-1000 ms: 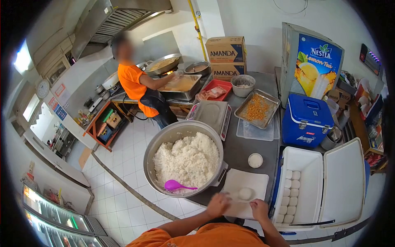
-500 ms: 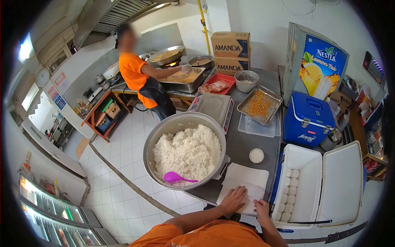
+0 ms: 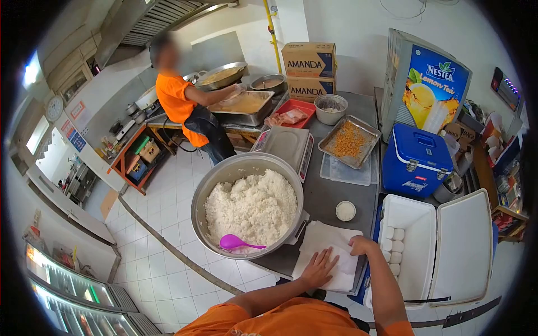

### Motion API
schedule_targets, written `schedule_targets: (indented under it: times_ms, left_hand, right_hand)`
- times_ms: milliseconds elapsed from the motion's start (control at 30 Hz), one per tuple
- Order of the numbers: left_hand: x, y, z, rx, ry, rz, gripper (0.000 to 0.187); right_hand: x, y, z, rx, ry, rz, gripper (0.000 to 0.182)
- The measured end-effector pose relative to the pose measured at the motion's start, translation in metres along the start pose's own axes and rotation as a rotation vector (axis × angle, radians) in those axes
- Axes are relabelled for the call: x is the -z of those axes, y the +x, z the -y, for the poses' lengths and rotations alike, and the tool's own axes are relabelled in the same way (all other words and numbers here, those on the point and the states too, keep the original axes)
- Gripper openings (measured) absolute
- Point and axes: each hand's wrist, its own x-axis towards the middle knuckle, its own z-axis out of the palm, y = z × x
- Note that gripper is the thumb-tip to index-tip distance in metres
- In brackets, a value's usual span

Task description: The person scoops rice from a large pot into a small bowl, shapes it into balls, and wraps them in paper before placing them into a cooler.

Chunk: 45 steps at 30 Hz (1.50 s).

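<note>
A stack of white paper sheets (image 3: 322,238) lies at the near edge of the grey table. My left hand (image 3: 319,269) rests flat on the sheets with its fingers spread. At their upper right edge, my right hand (image 3: 363,246) is closed on the paper's edge, its fingertips partly hidden. Left of the paper stands a large metal pot of cooked rice (image 3: 252,204), with a purple rice spoon (image 3: 235,241) lying on the rice. Just beyond the sheets is a small white bowl (image 3: 346,211) with white contents.
An open white cooler (image 3: 412,263) holding several wrapped white rolls (image 3: 397,246) stands at right, below a blue cooler box (image 3: 417,162). Farther back are a scale (image 3: 286,147), a tray of orange crumbs (image 3: 350,140) and boxes (image 3: 308,60). A co-worker (image 3: 174,98) stands by the stove.
My right hand has moved away from me, from the paper's lower right side to its upper right edge. My left hand stays flat on the sheets. The co-worker's arm has shifted slightly.
</note>
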Motion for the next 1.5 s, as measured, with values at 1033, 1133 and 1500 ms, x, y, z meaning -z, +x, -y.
schedule_targets:
  times_ms: [1033, 1133, 1500]
  left_hand:
    - [-0.025, -0.007, 0.016, 0.119, 0.004, -0.413, 0.069]
    - [-0.024, -0.007, 0.013, -0.036, -0.102, -0.228, 0.07]
    - [-0.013, -0.004, 0.025, -0.079, -0.041, -0.193, 0.064]
  right_hand:
    - [-0.1, -0.088, 0.097, 0.123, -0.134, -0.858, 0.041]
    - [-0.095, -0.1, 0.079, 0.215, -0.142, -0.784, 0.052]
    - [-0.161, -0.05, 0.014, -0.373, 0.767, -0.768, 0.052]
